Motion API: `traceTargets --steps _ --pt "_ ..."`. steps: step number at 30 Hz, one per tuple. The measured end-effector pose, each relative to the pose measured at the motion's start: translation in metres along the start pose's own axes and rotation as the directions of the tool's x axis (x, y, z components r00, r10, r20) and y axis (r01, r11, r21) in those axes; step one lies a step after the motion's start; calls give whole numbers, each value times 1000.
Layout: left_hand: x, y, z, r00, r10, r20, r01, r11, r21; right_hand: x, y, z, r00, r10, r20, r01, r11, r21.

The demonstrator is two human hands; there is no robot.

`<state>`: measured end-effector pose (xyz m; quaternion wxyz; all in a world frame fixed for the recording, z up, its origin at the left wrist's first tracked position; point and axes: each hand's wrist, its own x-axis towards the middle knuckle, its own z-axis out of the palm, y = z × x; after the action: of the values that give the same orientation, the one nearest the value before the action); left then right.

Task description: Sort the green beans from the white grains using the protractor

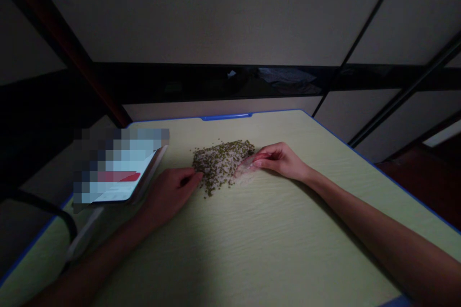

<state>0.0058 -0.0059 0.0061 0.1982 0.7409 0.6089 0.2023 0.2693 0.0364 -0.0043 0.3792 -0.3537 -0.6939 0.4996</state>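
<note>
A low pile of small green beans mixed with pale, rice-like grains (pixel 221 160) lies spread on the table. At its left edge is my left hand (pixel 171 189), fingers curled and thumb tip close to them, touching the outer beans. Whatever may be in that pinch is hidden. On the pile's right side, my right hand (pixel 283 160) is closed on a thin, see-through plastic piece with red on it (pixel 248 162). This piece reaches down to the pile's edge, where pale grains lie beneath it. Its exact kind is unclear in the dim light.
The pale wood-grain table (pixel 245 249) has a blue rim and a blue handle (pixel 226 116) at its far edge. A lit tablet-like screen (pixel 118 187), partly pixelated, leans on a stand at the left, near a dark curved cable (pixel 54 208). Cabinet panels (pixel 216 14) rise behind.
</note>
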Motion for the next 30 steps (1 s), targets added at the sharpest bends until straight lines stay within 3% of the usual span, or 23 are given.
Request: traceTargets --steps 7,13,19,30 --pt "0 1 0 1000 4 6 -4 1000 -3 -1 -1 -1 999 22 26 -21 999 -36" --pt "0 1 0 1000 -4 -3 4 1000 9 -1 -3 0 1000 21 9 -21 1000 9" --pt "0 1 -1 1000 -2 4 2 1000 19 -2 -4 -1 997 40 67 -44 998 53" --pt "0 0 0 1000 10 -2 -10 1000 19 -1 -2 1 999 22 -24 -21 999 40"
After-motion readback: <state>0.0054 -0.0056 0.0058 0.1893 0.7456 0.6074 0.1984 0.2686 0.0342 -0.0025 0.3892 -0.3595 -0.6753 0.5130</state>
